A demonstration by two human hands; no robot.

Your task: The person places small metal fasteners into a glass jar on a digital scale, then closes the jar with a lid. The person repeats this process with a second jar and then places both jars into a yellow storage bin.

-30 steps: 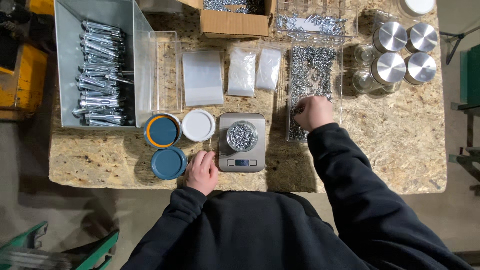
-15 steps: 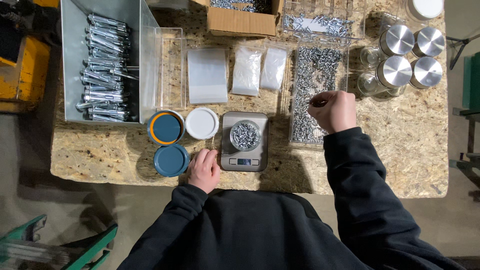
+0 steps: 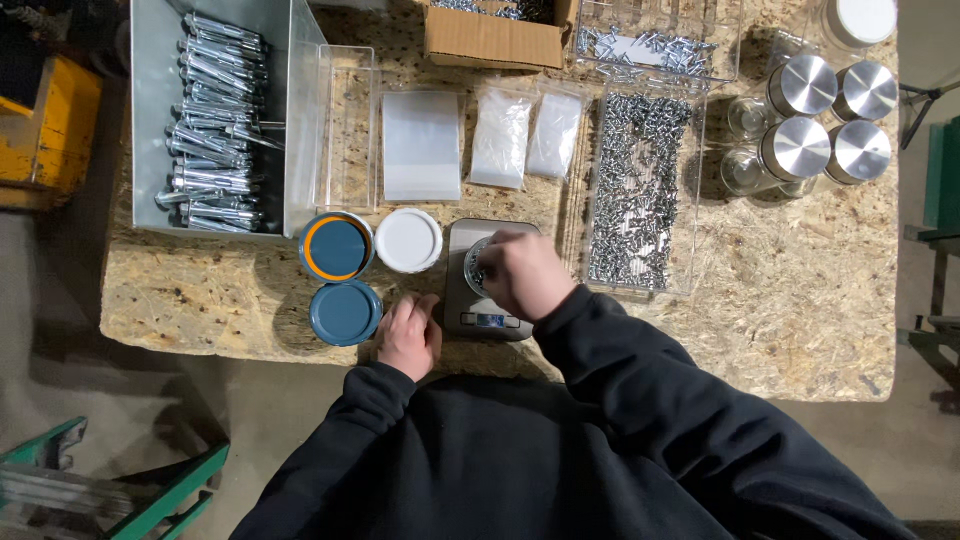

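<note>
A small grey digital scale (image 3: 462,308) stands near the front edge of the chipboard table (image 3: 780,320). On it sits a round dish of small screws (image 3: 476,266), mostly covered by my right hand (image 3: 522,276), whose fingers are bunched over the dish; whether it holds screws is hidden. My left hand (image 3: 408,335) rests on the table just left of the scale, fingers curled, holding nothing. A clear tray of loose silver screws (image 3: 640,190) lies right of the scale.
Left of the scale are a white lid (image 3: 408,240), a blue jar with orange rim (image 3: 336,248) and a blue lid (image 3: 344,313). A grey bin of long bolts (image 3: 215,120), plastic bags (image 3: 422,145), a cardboard box (image 3: 495,38) and metal-lidded jars (image 3: 800,145) stand behind.
My right hand has moved left from the screw tray to over the dish on the scale. My left hand stays beside the scale.
</note>
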